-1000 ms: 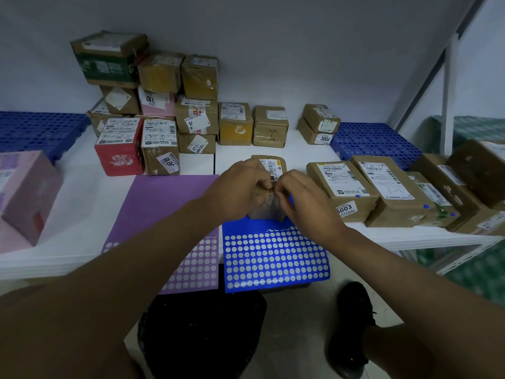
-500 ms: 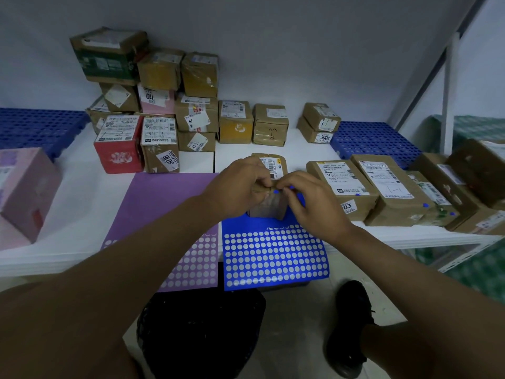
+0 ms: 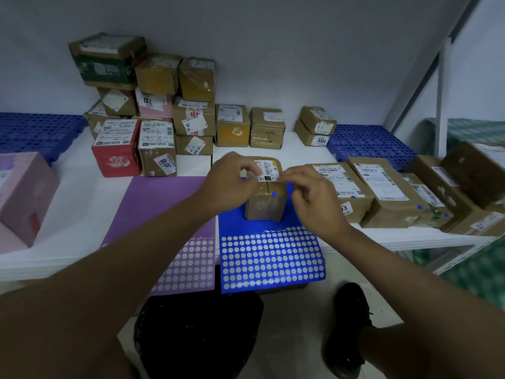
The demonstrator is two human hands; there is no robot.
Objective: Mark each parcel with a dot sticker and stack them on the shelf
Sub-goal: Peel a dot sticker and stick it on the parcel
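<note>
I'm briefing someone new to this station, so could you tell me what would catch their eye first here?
Dead centre, both hands, left and right, hover at a small brown parcel with a blue dot on its front, standing on the blue sticker sheet. A purple sheet lies just left of it. Behind on the left rises a pile of parcels, and a row of flatter ones runs off right.

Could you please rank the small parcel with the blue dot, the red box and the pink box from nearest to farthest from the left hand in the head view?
From the left hand:
1. Small parcel, just right of the hand, standing on the blue sheet.
2. Red box, left and further back on the shelf.
3. Pink box, at the far left edge.
</note>
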